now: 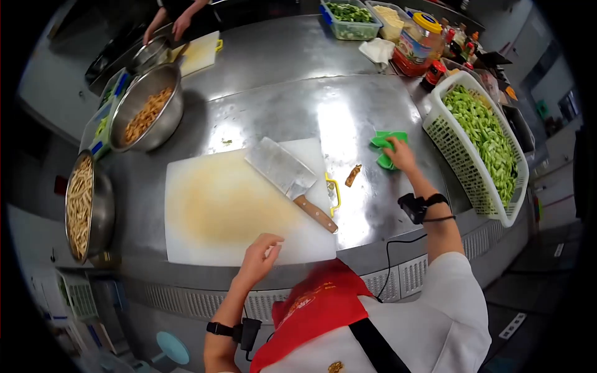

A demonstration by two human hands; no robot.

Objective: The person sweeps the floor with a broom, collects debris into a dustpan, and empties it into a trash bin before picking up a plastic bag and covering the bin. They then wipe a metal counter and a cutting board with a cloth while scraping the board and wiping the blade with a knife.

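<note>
My right hand [400, 154] reaches over the steel counter and touches a green cloth-like item [387, 163], its fingers bent over the item's right side. Near the front edge of the white cutting board [186, 242], my left hand [262, 253] hovers with curled fingers and no object visible in it. A cleaver [280, 166] with a wooden handle lies across the right part of the board, its handle toward the lower right. Between the board's yellow handle and the green item lies a small brown piece [352, 175].
A white basket of sliced green vegetables [517, 202] stands at right, beside jars [413, 46]. Steel bowls of brown pieces [174, 115] and pale strips [102, 214] are at left. Another person's hands [181, 26] are at the back left, near a cutting board [199, 53].
</note>
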